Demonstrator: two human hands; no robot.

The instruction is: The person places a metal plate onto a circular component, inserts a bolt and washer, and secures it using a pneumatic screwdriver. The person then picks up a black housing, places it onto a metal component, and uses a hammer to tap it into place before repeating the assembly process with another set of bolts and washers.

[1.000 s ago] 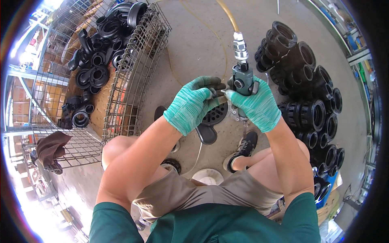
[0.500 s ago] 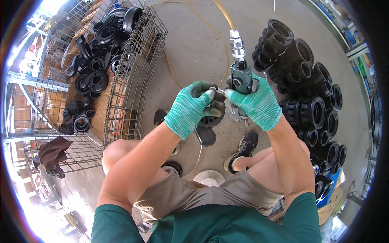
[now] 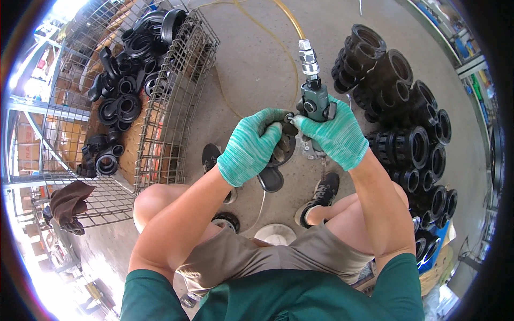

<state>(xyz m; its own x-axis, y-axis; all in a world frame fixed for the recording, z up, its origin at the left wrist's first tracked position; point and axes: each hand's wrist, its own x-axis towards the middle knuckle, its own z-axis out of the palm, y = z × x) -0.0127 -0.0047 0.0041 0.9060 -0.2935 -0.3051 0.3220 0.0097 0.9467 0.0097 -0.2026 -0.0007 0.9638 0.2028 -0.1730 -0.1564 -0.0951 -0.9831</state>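
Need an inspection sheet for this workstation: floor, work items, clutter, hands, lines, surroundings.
Surface: grey floor, dark specks.
Job's things: pneumatic tool, held upright; small part at the left fingertips, too small to identify.
Clutter: black tabbed disc below the hands; brown cloth over the cage edge.
Hands: left hand gloved, fingers curled, grip unclear; right hand gloved, wrapped around the tool.
Cables: amber hose joined to the tool by a metal coupling.
Surroundings: wire cage left, holding black fittings; stacked black fittings right.
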